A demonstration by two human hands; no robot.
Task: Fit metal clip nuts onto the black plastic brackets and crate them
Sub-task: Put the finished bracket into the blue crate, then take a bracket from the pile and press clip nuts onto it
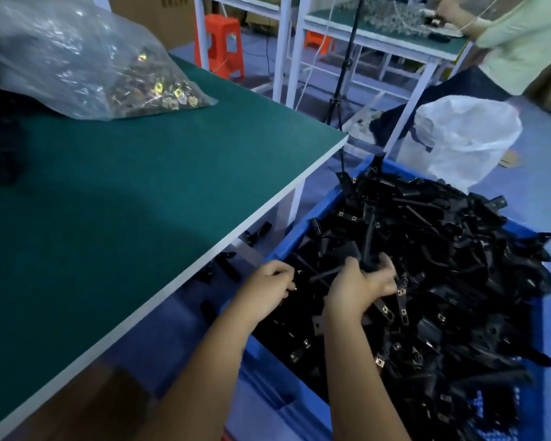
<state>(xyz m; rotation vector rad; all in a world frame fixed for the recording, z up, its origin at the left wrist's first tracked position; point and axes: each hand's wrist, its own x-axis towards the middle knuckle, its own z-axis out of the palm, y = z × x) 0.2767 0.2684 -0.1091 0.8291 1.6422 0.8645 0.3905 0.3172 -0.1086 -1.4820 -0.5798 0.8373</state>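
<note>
A blue crate point(315, 218) on the floor to the right of the table is heaped with black plastic brackets point(442, 256), several showing metal clip nuts. My right hand point(360, 288) reaches into the heap and grips a bundle of black brackets point(369, 246) that stand up from its fingers. My left hand point(268, 288) is over the crate's near left corner with its fingers curled; a small metal bit shows at its fingertips, but what it holds is unclear. A clear plastic bag of metal clip nuts point(134, 78) lies on the green table at the back left.
The green table point(140, 198) with a white edge fills the left. A few black brackets point(226, 265) lie on the floor under its edge. A white sack point(468, 135) stands behind the crate. Another person point(522, 43) works at a far bench near an orange stool point(220, 43).
</note>
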